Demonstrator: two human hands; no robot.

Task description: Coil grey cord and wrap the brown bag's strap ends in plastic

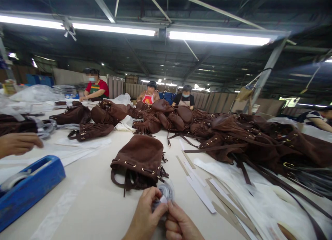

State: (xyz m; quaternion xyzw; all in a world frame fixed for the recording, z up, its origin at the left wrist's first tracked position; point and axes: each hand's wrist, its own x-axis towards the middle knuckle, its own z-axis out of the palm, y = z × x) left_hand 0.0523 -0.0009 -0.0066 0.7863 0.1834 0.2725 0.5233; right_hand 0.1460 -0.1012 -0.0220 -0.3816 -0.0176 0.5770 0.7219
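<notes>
At the bottom centre, my left hand (147,212) pinches a coiled bundle in clear plastic (167,190), with a small white piece at its near side. My right hand (181,221) is closed on the bundle's lower right side, its thumb and finger pressed together. Just beyond the hands, a dark brown bag (141,155) with gold eyelets, a threaded cord and fringe lies on the pale table (90,198). The bundle is close to the bag's near right corner. What the coil is made of cannot be made out.
A blue tape dispenser (38,184) stands at the left, near another person's hand (19,144). Brown bags (233,129) are heaped across the back and right. Paper strips (201,193) and white plastic sheets (261,198) lie at the right. Several people sit beyond.
</notes>
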